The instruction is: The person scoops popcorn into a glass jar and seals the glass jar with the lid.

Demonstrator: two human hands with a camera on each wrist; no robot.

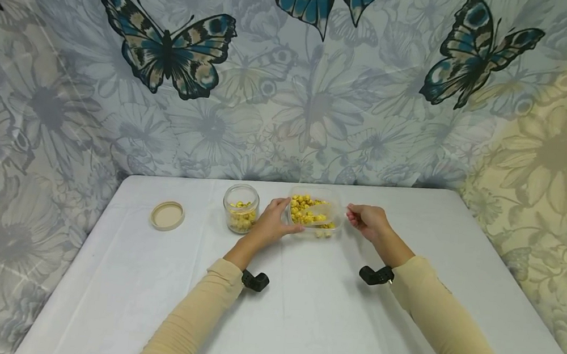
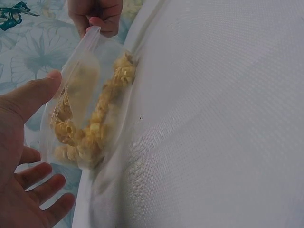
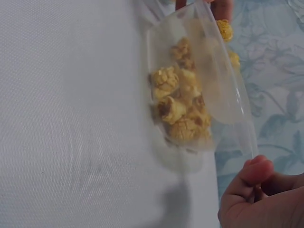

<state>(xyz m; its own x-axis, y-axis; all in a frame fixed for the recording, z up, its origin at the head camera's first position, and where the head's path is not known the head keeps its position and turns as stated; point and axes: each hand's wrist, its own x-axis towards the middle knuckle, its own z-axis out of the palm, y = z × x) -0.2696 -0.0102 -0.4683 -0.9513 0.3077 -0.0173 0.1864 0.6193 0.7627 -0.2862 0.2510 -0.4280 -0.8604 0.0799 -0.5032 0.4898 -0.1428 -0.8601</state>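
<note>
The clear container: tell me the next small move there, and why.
Probably curl the left hand more snugly against the clear container: in the left wrist view its fingers look spread and loose, popcorn lies inside, and the right hand pinches at the opposite end.

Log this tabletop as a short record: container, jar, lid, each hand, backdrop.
Clear container: on the white table, yellow popcorn inside
Clear jar: upright, uncovered, left of the container, popcorn in its lower part
Round lid: on the table, left of the jar, apart from it
Left hand: grip on the container's left end, thumb on the near side
Right hand: grip pinched at the container's right end
Backdrop: grey-blue floral fabric with butterflies
</note>
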